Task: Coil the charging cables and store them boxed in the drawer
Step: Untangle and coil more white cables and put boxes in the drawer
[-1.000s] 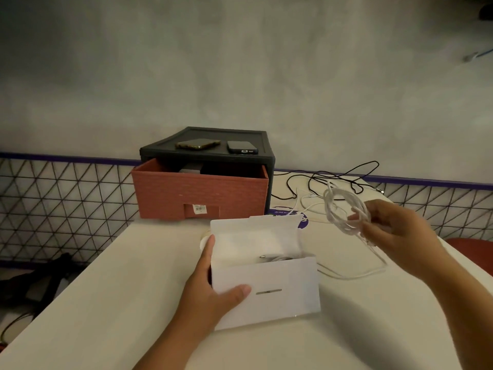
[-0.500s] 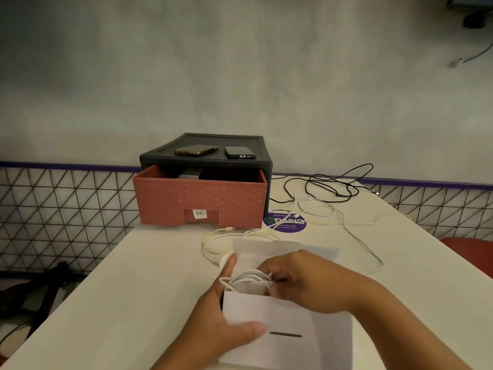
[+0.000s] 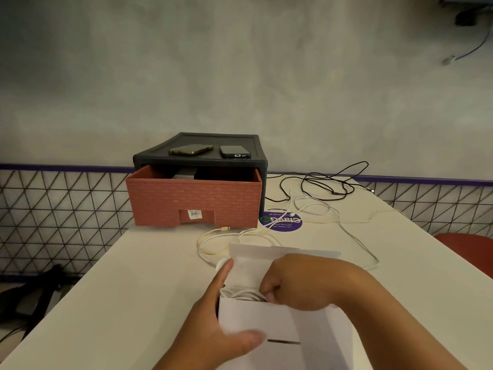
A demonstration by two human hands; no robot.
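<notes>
An open white cardboard box [image 3: 282, 324] stands near the table's front edge, its lid flap up. My left hand [image 3: 213, 329] grips its left side, thumb across the front. My right hand [image 3: 296, 284] reaches into the box with fingers curled on a coiled white cable [image 3: 241, 294] that shows just above the front wall. Behind the box lies a loose cream cable [image 3: 210, 241], and another white cable [image 3: 344, 228] trails to the right. The red drawer [image 3: 194, 202] of a black cabinet [image 3: 202, 158] stands pulled out at the back.
Two phones [image 3: 190, 149] [image 3: 234, 151] lie on the cabinet top. A black cable [image 3: 320, 185] is tangled at the back right beside a purple round sticker [image 3: 280, 222]. A red seat [image 3: 469, 249] sits off the right table edge; a wire mesh fence runs behind.
My right hand carried the coiled white cable from the right, above the table, down into the box. The box now sits closer to me, still held by my left hand.
</notes>
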